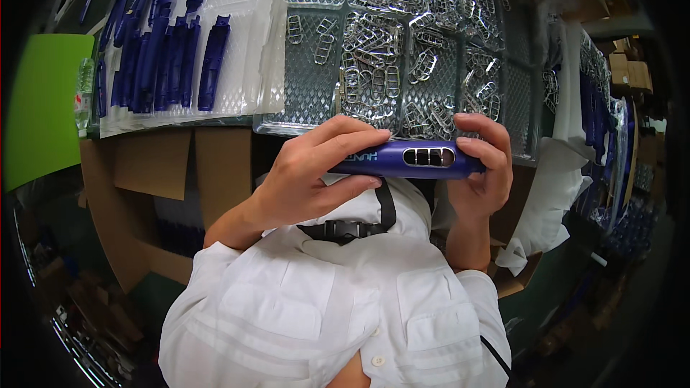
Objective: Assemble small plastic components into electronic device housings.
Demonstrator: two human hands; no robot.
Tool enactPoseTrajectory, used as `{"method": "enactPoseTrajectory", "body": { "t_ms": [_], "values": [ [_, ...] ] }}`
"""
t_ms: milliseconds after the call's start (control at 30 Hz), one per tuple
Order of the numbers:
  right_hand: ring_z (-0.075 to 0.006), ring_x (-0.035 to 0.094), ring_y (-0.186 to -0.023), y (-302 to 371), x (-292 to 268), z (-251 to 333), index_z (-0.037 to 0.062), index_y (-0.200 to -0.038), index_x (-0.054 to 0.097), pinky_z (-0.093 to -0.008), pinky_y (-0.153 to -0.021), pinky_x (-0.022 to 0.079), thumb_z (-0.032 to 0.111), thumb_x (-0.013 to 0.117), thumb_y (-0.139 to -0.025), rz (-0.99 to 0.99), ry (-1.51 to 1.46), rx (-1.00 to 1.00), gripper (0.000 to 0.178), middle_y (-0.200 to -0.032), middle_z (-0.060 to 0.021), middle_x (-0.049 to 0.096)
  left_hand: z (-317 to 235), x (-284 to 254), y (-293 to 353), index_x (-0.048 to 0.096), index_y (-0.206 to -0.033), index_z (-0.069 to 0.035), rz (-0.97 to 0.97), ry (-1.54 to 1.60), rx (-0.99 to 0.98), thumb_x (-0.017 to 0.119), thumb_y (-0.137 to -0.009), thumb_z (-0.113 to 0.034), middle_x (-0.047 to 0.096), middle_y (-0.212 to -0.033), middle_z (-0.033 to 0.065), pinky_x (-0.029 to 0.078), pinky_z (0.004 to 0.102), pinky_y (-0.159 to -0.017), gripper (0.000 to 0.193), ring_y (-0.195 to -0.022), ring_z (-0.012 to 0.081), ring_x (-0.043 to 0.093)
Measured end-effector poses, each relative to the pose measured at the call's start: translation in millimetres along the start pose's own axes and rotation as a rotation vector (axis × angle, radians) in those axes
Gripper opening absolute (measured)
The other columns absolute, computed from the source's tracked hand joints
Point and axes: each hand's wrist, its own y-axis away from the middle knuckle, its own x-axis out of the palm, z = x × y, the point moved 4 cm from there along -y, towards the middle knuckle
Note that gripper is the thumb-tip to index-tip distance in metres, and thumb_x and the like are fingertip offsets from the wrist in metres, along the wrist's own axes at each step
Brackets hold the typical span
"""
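A long blue plastic casing with a chrome oval button frame set in it lies level in front of my chest. My left hand grips its left end, fingers over the top and thumb beneath. My right hand holds its right end, fingers curled over the top beside the chrome frame. Just beyond my hands a clear compartmented tray holds several loose chrome oval frames.
A white tray at the upper left carries several more blue casings. Brown cardboard boxes stand under the trays. White foam sheets and stacked trays of blue parts sit at the right. A green panel is at the far left.
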Motion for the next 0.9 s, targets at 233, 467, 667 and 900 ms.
{"method": "enactPoseTrajectory", "body": {
  "t_ms": [233, 467, 667, 900],
  "values": [
    [-0.0334, 0.071, -0.097, -7, -1, -1, 0.0054, -0.113, 0.066, -0.0438, -0.086, 0.057, 0.0, 0.076, -0.074, 0.03, 0.199, -0.086, 0.04, -0.111, -0.0173, 0.074, 2, 1, -3, 0.068, -0.13, 0.001, -0.108, 0.006, 0.009, 0.086, -0.073, 0.006, 0.069, -0.119, 0.016, 0.056, 0.0329, -0.09, 0.06, -0.105, 0.0259, 0.07],
    [-0.0287, 0.071, -0.099, -13, -1, -11, 0.0029, -0.122, 0.064, -0.0398, -0.088, 0.058, -0.007, 0.074, -0.077, 0.013, 0.208, -0.017, 0.047, -0.124, -0.0182, 0.069, 2, -6, -15, 0.068, -0.127, 0.001, -0.154, -0.044, 0.033, 0.085, -0.077, 0.004, 0.069, -0.117, 0.0165, 0.059, 0.0342, -0.087, 0.053, -0.102, 0.0272, 0.071],
    [-0.02, 0.069, -0.096, 4, -19, -26, 0.0011, -0.128, 0.061, -0.0346, -0.091, 0.056, -0.006, 0.072, -0.09, -0.136, 0.175, 0.177, 0.04, -0.135, -0.018, 0.063, 41, -108, -103, 0.067, -0.131, -0.003, -0.487, -0.163, -0.202, 0.079, -0.092, -0.012, 0.072, -0.101, 0.0047, 0.054, 0.0238, -0.071, 0.042, -0.083, 0.0106, 0.069],
    [-0.0213, 0.069, -0.098, 9, -16, -18, 0.0012, -0.127, 0.063, -0.0351, -0.09, 0.056, -0.006, 0.069, -0.092, -0.032, 0.218, 0.249, 0.036, -0.132, -0.0169, 0.065, 108, -280, -229, 0.059, -0.14, 0.004, -0.706, -0.43, -0.02, 0.07, -0.098, -0.026, 0.066, -0.134, 0.0191, 0.05, 0.0339, -0.101, 0.053, -0.122, 0.0235, 0.064]
  ]
}}
